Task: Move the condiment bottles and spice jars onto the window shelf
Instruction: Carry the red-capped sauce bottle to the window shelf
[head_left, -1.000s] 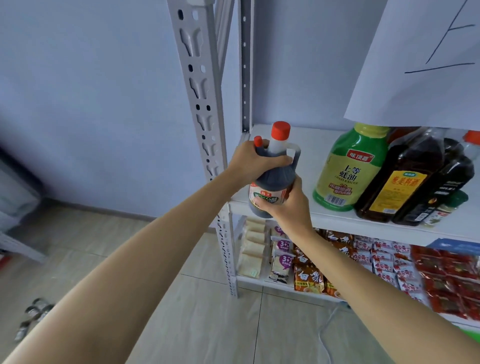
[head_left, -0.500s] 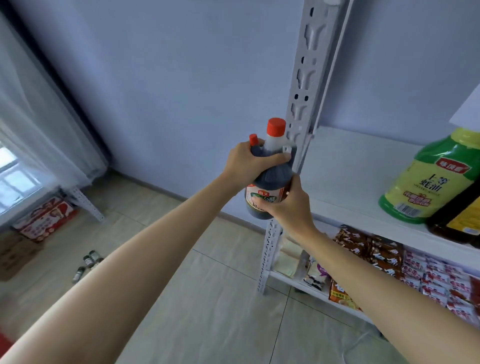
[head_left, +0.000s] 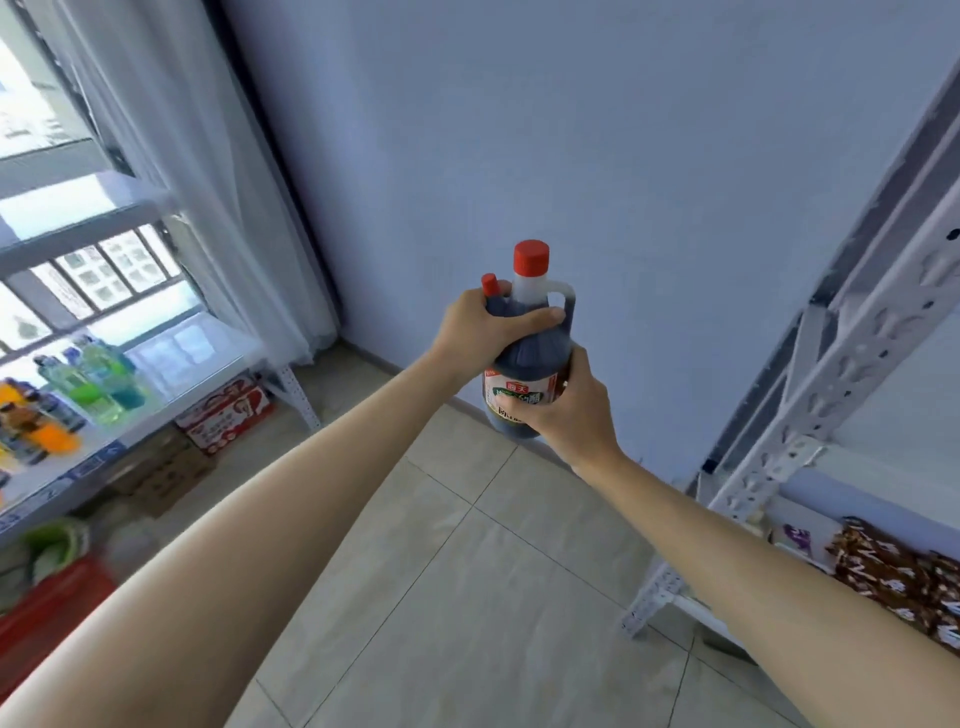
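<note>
Two bare forearms reach out over the pale tiled floor (head_left: 441, 597). Right hand (head_left: 574, 410) cups the lower body of the dark sauce bottle (head_left: 530, 364) from the right and underneath, fingers curled tight over the label, thumb up the side. Left hand (head_left: 480, 332) clamps the shoulder of that bottle, fingers pressed together and wrapped across the front. Tucked inside the same left grip, a small red-capped bottle (head_left: 489, 287) sits against the big one's neck; only its cap and a bit of dark top show. Big bottle is upright, red cap, clear neck, loop handle on the right side, held in mid-air above the floor, in front of the blue-grey wall (head_left: 571, 130).

Right edge: white slotted metal rack (head_left: 831, 374), snack packets (head_left: 893, 577) on its low shelf. Left side: window shelf (head_left: 67, 462), white board under the window, with blurred colourful drink bottles (head_left: 78, 389) standing on it. Red-and-white cartons (head_left: 223, 415) on the floor below it. White curtain (head_left: 208, 182) hangs in the corner beyond. Held bottles are well apart from the window shelf, between it and the rack.
</note>
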